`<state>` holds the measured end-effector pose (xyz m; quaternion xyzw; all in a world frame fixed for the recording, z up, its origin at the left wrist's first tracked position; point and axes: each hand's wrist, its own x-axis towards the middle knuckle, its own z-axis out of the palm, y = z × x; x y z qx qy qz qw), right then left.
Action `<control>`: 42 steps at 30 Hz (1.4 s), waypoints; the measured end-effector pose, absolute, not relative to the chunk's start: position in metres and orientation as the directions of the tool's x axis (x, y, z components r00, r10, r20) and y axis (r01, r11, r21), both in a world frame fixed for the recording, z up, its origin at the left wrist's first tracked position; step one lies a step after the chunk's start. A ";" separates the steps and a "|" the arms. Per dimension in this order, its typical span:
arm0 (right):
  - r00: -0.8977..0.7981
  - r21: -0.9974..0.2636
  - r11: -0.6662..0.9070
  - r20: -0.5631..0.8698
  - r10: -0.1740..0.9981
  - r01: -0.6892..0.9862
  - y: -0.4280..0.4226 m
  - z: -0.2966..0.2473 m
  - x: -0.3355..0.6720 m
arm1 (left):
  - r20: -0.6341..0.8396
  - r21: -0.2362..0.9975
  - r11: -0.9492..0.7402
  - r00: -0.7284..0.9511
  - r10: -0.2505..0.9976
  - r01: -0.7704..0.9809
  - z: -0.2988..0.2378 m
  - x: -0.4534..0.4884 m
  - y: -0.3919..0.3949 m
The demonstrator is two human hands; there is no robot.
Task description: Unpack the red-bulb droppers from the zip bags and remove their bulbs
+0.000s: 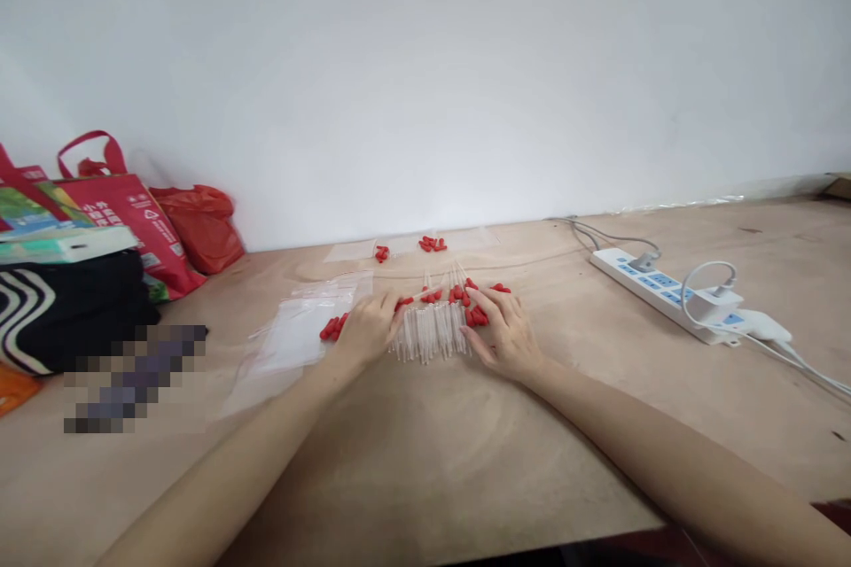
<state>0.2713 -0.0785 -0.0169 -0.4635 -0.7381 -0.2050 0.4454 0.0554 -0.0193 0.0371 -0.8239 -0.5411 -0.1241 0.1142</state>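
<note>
My left hand [372,323] is closed on a glass dropper with a red rubber bulb [403,304]; its clear tube points right. My right hand [503,334] has thumb and fingers apart, curved around red rubber bulbs [476,316] on the table. Whether it grips one of them is hard to see. Between my hands lies a row of clear glass tubes [426,332], side by side. Just behind the row, several droppers with red bulbs [460,292] lie with their tubes pointing away. More red bulbs [332,327] sit left of my left hand, on clear plastic bags [292,323].
Against the wall are more red bulbs [433,244] on clear bags. To the right, a white power strip [655,288] has plugs and cables in it. A red shopping bag [143,226], a red plastic bag [203,230] and dark cloth [80,310] occupy the left of the wooden table [439,461].
</note>
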 end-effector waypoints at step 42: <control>-0.174 -0.170 0.473 0.781 0.600 0.865 -0.075 -0.023 0.276 | 0.747 0.020 -0.776 0.506 0.431 0.631 -0.008 0.004 -0.054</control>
